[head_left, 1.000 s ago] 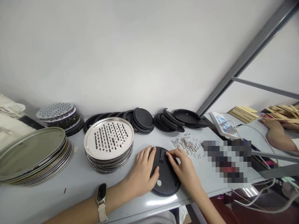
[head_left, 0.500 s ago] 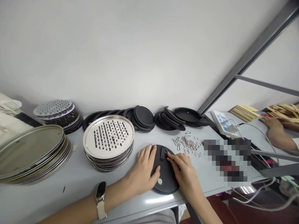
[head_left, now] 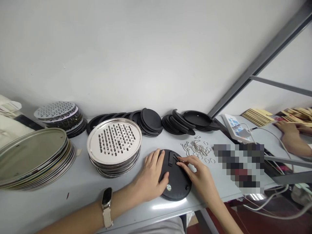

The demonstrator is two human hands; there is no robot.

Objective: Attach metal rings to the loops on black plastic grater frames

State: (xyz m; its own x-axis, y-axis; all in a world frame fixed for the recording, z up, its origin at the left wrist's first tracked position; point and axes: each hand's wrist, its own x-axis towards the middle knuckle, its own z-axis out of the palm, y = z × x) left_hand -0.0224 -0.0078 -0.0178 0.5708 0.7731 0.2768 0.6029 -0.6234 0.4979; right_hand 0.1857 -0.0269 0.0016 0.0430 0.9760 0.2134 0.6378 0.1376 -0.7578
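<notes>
A round black disc lies on the table, with a round sticker and a small black tab on its upper face. My left hand rests along the disc's left side, fingers outstretched over its edge and thumb on the face, holding it down. With thumb and index finger, my right hand pinches a thin metal wire clip, which reaches toward the right side of the tab. The fingertips partly hide the clip. Just beyond the right hand lies a loose pile of wire clips and rings.
To the left are a stack of perforated metal plates and a stack of large oval plates. Black round parts lean along the wall. A metal frame post stands at right, beyond it a co-worker's hands. Cables run nearby.
My right hand has shifted slightly right, away from the tab, and more of the wire clip shows. My left hand stays on the disc. The view has moved a little.
</notes>
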